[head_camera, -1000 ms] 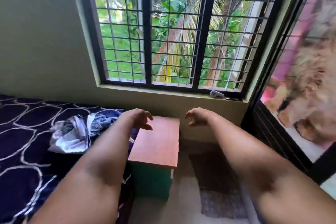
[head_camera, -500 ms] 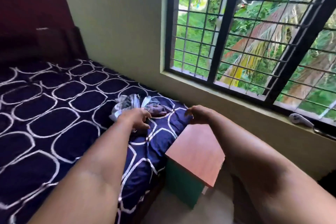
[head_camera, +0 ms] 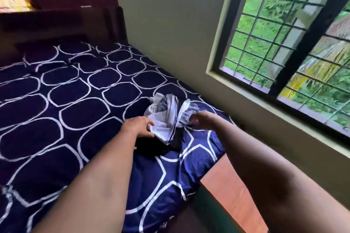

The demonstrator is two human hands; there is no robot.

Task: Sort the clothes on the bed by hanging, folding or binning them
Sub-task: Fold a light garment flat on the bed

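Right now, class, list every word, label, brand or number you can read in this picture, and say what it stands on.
None can be read.
The clothes show no legible label or print.
The bed sheet carries only white rings, no letters.
The small table and the window show no writing.

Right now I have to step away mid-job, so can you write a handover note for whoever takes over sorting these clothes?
Left hand: fingertips at the near edge of the white garment; whether it grips is unclear.
Right hand: fingers curled at the grey cloth; grip unclear too.
Clothes: one crumpled pile on the bed, near its window-side edge, with a black piece underneath.
Done: nothing visibly hung, folded or binned.
Left: pull the pile apart and sort each piece. No hanger or bin is in view.
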